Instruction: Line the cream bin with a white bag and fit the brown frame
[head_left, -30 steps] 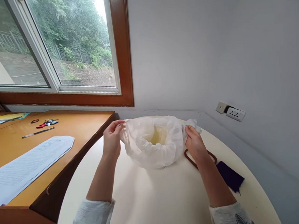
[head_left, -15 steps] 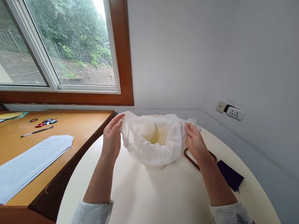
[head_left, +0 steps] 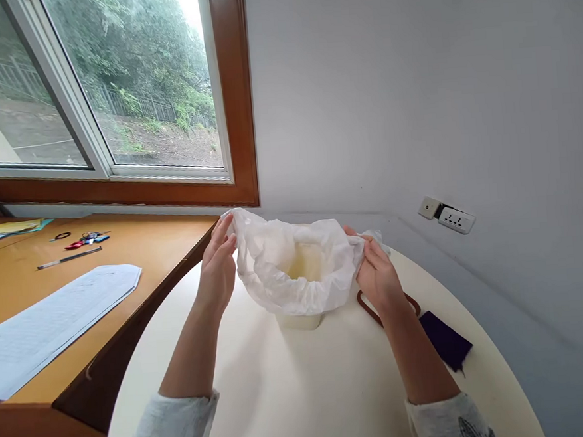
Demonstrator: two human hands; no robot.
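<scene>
A thin white plastic bag (head_left: 317, 298) is encircling a pale-yellow container (head_left: 299, 322), which is standing on a round white table (head_left: 294, 398) between the two hands. The left hand (head_left: 216, 270) is supporting the bag's raised left edge, its thumb standing apart from the fingers; whether the fingertips are pinching the film cannot be told. The right hand (head_left: 378, 276) is pinching a gathered portion of film at the bag's right side between thumb and fingers. Done: the bag's mouth is lying open, its film is ringing the container's opening, and the yellowish interior is showing through the gap. Remaining, judging by the lie of the film: the left edge is standing up as a loose flap, the skirt is puckering rather than lying flat, and the container's lower front is showing beneath it. The arrangement is appearing well advanced but unsettled. A brown loop (head_left: 369, 309) and a dark purple cloth (head_left: 447, 341) are lying by the right forearm, neither being held.
</scene>
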